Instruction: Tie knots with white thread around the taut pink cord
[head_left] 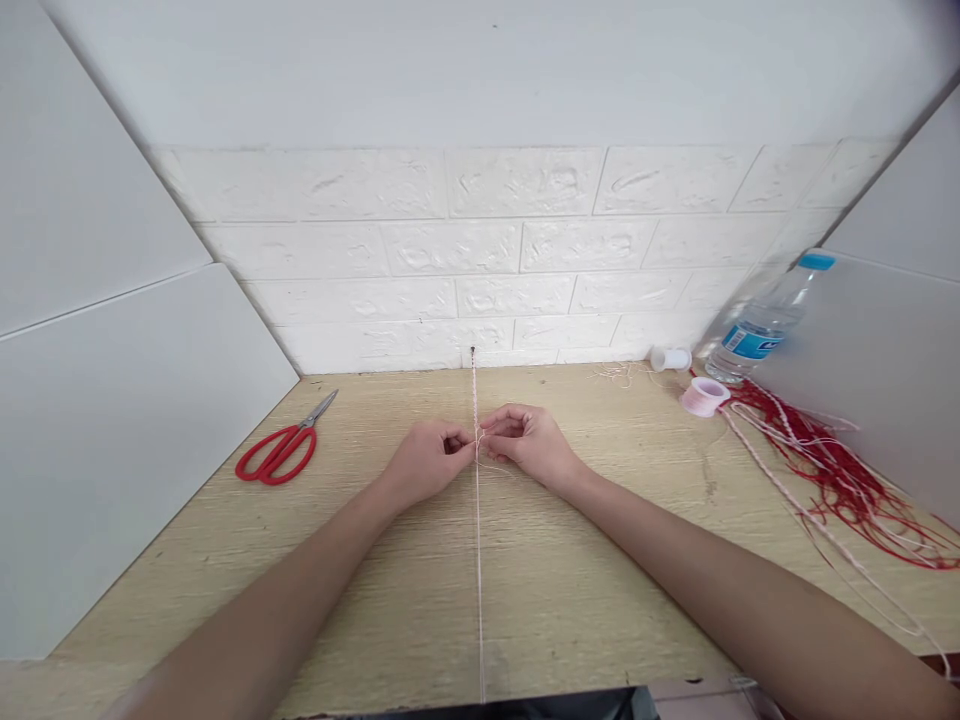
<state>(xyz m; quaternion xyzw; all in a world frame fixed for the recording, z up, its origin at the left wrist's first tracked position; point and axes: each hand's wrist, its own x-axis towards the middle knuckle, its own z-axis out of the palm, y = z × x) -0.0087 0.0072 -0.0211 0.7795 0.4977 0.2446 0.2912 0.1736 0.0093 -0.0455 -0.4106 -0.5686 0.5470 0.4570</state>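
Observation:
A pale pink cord (479,570) runs taut from a small dark hook (472,349) at the foot of the wall toward the table's front edge. Its far stretch looks braided or knotted. My left hand (429,460) pinches the cord from the left, thumb and fingertips together. From the other side, my right hand (536,445) holds a thin loose thread (499,468) between thumb and fingers, right beside the cord. That thread loops around or next to the cord; which of the two I cannot tell.
Red-handled scissors (279,455) lie at left. On the right are a pink thread spool (705,397), a white spool (670,359), a water bottle (761,325) leaning near the side panel, and a tangle of red and pink cords (847,470). White panels flank the table (600,590).

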